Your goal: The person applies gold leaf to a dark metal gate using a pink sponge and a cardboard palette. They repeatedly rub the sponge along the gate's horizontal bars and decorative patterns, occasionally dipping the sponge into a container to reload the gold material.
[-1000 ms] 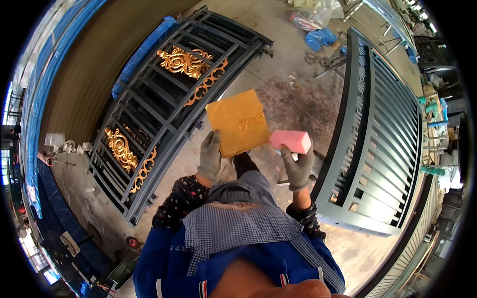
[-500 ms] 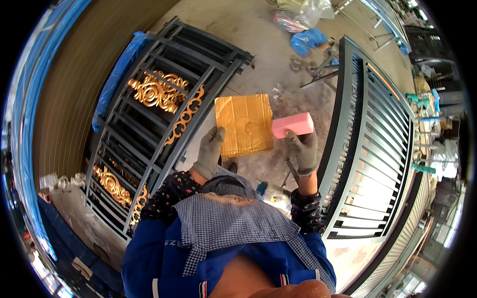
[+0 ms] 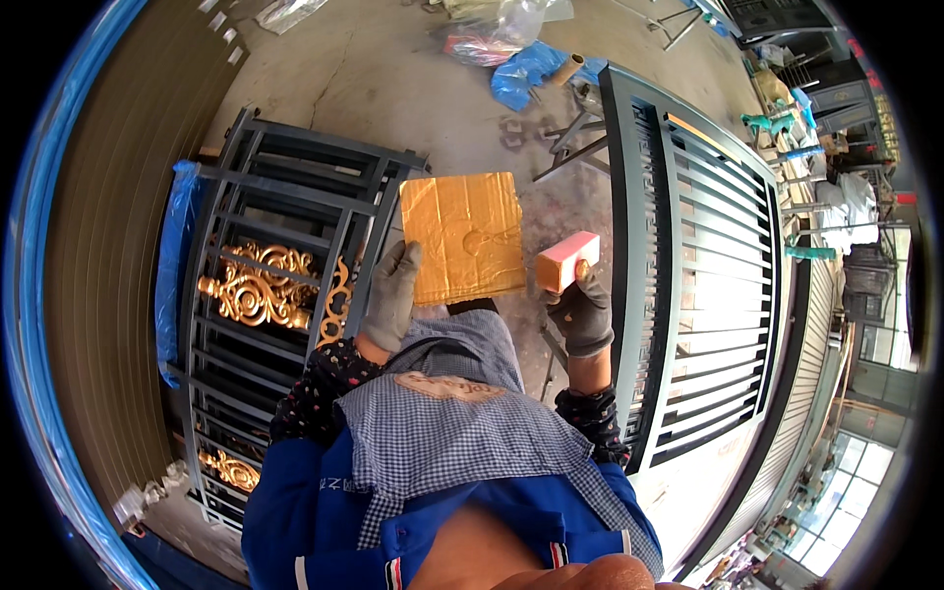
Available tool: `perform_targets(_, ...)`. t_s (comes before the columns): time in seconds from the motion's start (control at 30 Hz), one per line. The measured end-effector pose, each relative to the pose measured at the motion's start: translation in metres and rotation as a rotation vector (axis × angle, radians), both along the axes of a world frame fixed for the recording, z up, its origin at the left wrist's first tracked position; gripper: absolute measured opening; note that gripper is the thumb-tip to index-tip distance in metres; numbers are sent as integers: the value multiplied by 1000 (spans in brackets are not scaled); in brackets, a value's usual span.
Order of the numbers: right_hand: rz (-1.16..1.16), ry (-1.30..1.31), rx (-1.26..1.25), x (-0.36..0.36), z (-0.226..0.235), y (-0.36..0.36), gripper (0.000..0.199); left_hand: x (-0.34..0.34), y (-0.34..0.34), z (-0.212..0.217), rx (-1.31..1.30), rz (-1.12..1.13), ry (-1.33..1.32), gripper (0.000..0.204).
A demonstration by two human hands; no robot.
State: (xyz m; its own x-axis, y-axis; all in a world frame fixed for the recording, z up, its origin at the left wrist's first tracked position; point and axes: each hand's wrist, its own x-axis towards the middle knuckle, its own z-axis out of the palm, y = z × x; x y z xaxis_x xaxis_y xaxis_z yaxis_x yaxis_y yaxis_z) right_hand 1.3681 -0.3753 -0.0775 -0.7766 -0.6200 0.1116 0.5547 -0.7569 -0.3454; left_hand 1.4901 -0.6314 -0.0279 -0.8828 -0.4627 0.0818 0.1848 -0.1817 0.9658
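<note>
The flat golden-yellow sheet with a crinkled, foil-like face is up in front of your chest, held only along its lower left edge by your left hand in its grey work glove, fingers clamped on that edge. That's a thin grip for a wide sheet: I'd judge a gust or a slack thumb could fold it or drop it to the concrete floor. Your right hand, in a dark glove, has its fingers wrapped around a pink rectangular sponge block with an orange-stained end, just beside the sheet's right edge. Bump the two and the stain could smear the sheet. Left of you lies a dark metal gate panel with gold scrollwork; right, a grey barred gate, close enough to snag an elbow.
</note>
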Motion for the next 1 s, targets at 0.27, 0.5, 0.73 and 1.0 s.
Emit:
perform_targets(0.27, -437, 389, 571, -154, 50, -27, 34, -160, -34, 13, -140, 94, -95, 36)
perform_targets(0.5, -566, 580, 772, -314, 84, -16, 30, -315, -33, 55, -103, 127, -90, 37)
perform_targets(0.73, -613, 827, 852, -448, 112, -41, 35, -450, -45, 66, -100, 105, -110, 35)
perform_targets(1.0, -678, 928, 1218, -592, 147, -91, 40, -616, -87, 64, -164, 6, -209, 30)
